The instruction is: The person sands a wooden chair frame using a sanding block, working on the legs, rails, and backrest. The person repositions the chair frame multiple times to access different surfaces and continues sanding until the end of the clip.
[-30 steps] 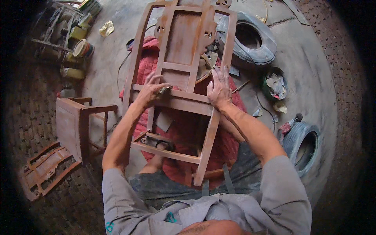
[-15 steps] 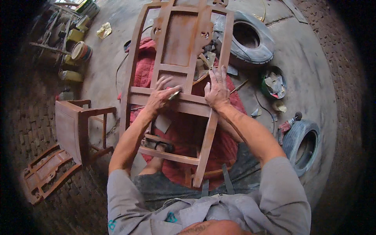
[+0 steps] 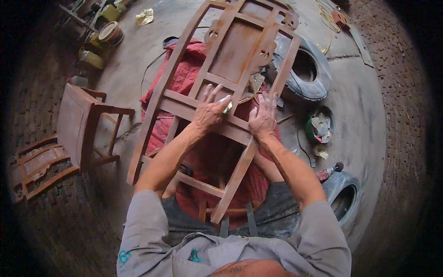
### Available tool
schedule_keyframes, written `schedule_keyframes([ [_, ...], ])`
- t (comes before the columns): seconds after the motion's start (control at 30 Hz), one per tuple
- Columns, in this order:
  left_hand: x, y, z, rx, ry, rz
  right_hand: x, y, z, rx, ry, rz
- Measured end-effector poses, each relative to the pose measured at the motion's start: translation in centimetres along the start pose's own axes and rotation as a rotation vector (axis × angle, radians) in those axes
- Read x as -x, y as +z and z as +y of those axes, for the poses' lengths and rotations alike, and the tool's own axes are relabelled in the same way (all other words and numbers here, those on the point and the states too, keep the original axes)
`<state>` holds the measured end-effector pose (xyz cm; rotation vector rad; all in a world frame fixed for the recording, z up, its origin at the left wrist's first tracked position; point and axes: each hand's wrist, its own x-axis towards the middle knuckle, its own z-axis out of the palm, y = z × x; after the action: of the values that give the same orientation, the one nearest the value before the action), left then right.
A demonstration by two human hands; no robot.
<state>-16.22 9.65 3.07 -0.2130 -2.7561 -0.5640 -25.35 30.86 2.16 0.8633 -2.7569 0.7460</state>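
Note:
A brown wooden chair (image 3: 240, 131) lies tilted across a red quilted cloth (image 3: 187, 74), its carved back panel pointing away from me. My left hand (image 3: 211, 111) is on the cross rail below the panel. Between its thumb and fingers is a small folded piece of sandpaper (image 3: 227, 107), pale yellowish and mostly covered. My right hand (image 3: 264, 115) lies on the chair's right side post, near the joint with the rail. Its fingers are stretched out along the wood, whitened with dust.
A second wooden chair (image 3: 74, 122) lies tipped over at left. Two tyres (image 3: 318, 76) are at right, a power tool (image 3: 330, 171) by the nearer one. Between them stands a green bucket (image 3: 311, 129) with paper scraps. Paint buckets (image 3: 110, 34) line the far left.
The chair has turned slightly, its top leaning further right. My left hand has moved right and away along the rail with the sandpaper. My right hand stays at the side post.

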Motion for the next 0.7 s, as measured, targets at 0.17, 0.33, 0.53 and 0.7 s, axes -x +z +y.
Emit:
schedule_keyframes([
  [0.17,2.4,0.2,-0.2,0.075,-0.041,0.035,-0.3,0.0,-0.3,0.016,0.014,-0.051],
  [0.33,-1.4,0.0,-2.6,-0.010,-0.012,-0.061,-0.6,0.1,0.0,0.016,0.000,-0.043],
  [0.53,1.4,1.4,-5.1,-0.021,-0.207,0.150,-0.3,0.4,0.3,0.022,-0.044,-0.035],
  [0.7,0.8,2.4,-4.8,0.094,-0.180,0.039,-0.2,0.8,0.5,0.018,-0.075,-0.013],
])
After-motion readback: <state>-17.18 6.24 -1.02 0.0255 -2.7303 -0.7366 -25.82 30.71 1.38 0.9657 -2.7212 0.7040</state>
